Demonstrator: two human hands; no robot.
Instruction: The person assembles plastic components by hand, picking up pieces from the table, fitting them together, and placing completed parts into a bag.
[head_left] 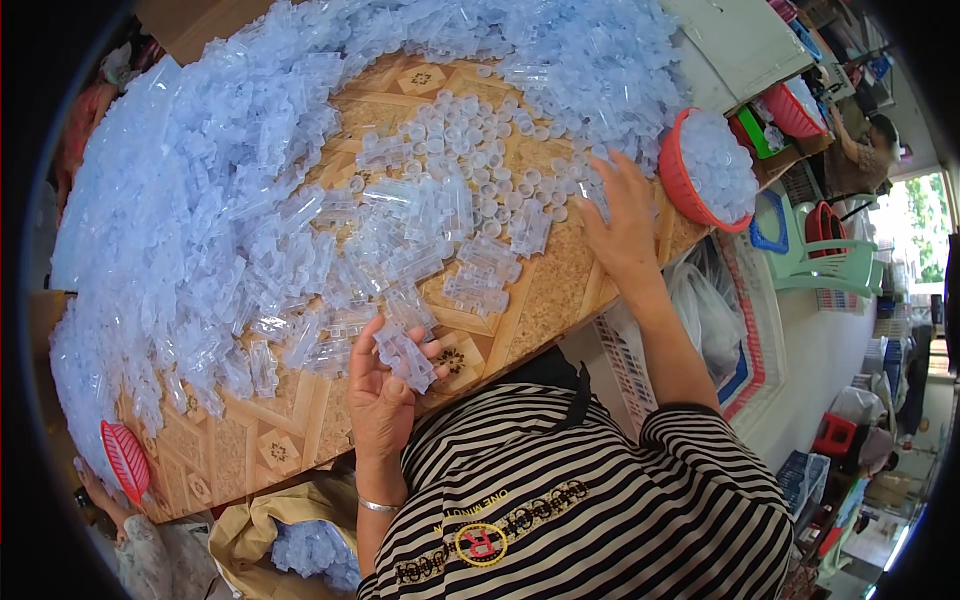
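Observation:
My left hand (pixel 382 388) holds a clear plastic strip of joined little cups (pixel 408 358) just above the near edge of the wooden table (pixel 520 310). My right hand (pixel 622 222) lies flat with spread fingers on loose round clear caps (pixel 478 150) scattered at the table's middle. A huge heap of clear bluish plastic pieces (pixel 210 200) covers the left and far side of the table. More strips (pixel 470 270) lie between my two hands.
A red basket (pixel 690 185) full of clear caps stands at the table's right edge. A small red basket (pixel 125 458) sits at the near left corner. A green plastic chair (pixel 830 262) and another person (pixel 862 150) are at the far right. A bag of pieces (pixel 310 548) lies below the table.

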